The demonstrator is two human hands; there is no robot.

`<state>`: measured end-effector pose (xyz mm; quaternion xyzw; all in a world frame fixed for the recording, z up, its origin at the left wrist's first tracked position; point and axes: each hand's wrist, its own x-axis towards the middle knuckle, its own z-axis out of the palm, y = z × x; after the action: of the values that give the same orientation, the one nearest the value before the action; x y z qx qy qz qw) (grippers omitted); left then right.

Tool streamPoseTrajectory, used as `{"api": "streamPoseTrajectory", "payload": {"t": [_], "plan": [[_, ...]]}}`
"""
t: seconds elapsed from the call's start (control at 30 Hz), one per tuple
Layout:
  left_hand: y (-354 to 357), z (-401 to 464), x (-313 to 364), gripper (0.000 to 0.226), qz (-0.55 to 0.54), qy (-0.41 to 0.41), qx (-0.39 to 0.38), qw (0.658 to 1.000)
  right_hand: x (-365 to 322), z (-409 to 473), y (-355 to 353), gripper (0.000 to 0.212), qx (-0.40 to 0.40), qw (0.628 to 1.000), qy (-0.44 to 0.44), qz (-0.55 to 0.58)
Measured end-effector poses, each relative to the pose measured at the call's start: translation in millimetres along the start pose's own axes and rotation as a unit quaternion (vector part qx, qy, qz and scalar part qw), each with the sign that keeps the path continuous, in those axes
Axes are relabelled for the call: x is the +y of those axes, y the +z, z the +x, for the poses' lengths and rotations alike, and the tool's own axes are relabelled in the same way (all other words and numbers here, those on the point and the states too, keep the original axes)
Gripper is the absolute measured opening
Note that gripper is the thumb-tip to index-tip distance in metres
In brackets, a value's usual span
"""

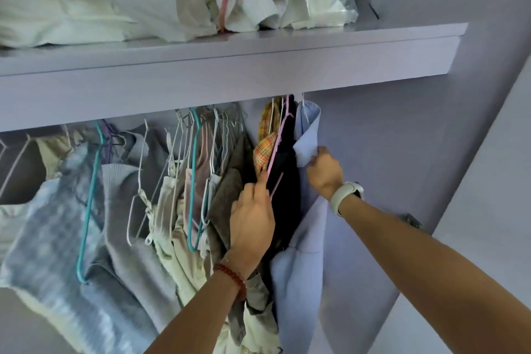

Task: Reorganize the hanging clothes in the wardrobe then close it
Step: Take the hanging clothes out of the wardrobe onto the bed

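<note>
Head view: at the right end of the hanging row under the wardrobe shelf, the left hand pinches a thin pink hanger carrying a dark garment, while the right hand grips the smooth pale-blue shirt's stiff collar beside it.

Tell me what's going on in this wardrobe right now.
A person is sorting the hanging clothes under the shelf. The left hand is at the pink hanger carrying a dark garment, fingers against it. The right hand pinches the collar of the light blue shirt at the far right. The wardrobe is open.
</note>
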<state>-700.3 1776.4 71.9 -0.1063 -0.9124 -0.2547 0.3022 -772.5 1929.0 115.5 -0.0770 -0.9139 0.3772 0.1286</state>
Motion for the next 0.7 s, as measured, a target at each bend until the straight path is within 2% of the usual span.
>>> {"api": "streamPoseTrajectory", "payload": {"t": [0.07, 0.23, 0.37, 0.47, 0.53, 0.6, 0.7], "plan": [[2.5, -0.6, -3.7, 0.042, -0.012, -0.008, 0.007, 1.0, 5.7, 4.7, -10.4, 0.016, -0.003, 1.0, 0.021, -0.001], [12.6, -0.2, -5.1, 0.037, -0.039, -0.003, 0.019, 0.999, 7.3, 5.0, -34.6, 0.029, 0.081, 0.996, -0.003, 0.02], [18.2, -1.2, -7.4, 0.037, -0.042, -0.004, 0.026, 0.999, 31.7, -26.7, -41.0, 0.03, 0.121, 0.992, -0.003, 0.043], [14.7, -0.4, -1.7, 0.046, -0.034, 0.002, 0.041, 0.999, 59.0, -65.6, -37.7, 0.015, 0.116, 0.989, 0.018, 0.085], [10.6, -1.2, 6.7, 0.047, -0.021, 0.014, 0.066, 0.997, 76.4, -95.2, -35.9, 0.048, 0.122, 0.987, 0.032, 0.103], [6.7, -7.6, 18.6, 0.048, -0.001, 0.046, 0.095, 0.994, 96.8, -121.7, -36.2, 0.056, 0.141, 0.987, 0.037, 0.068], [4.5, -31.0, 39.1, 0.047, -0.019, 0.154, 0.114, 0.981, 128.7, -162.4, -41.5, 0.038, 0.136, 0.989, 0.036, -0.053]]}}
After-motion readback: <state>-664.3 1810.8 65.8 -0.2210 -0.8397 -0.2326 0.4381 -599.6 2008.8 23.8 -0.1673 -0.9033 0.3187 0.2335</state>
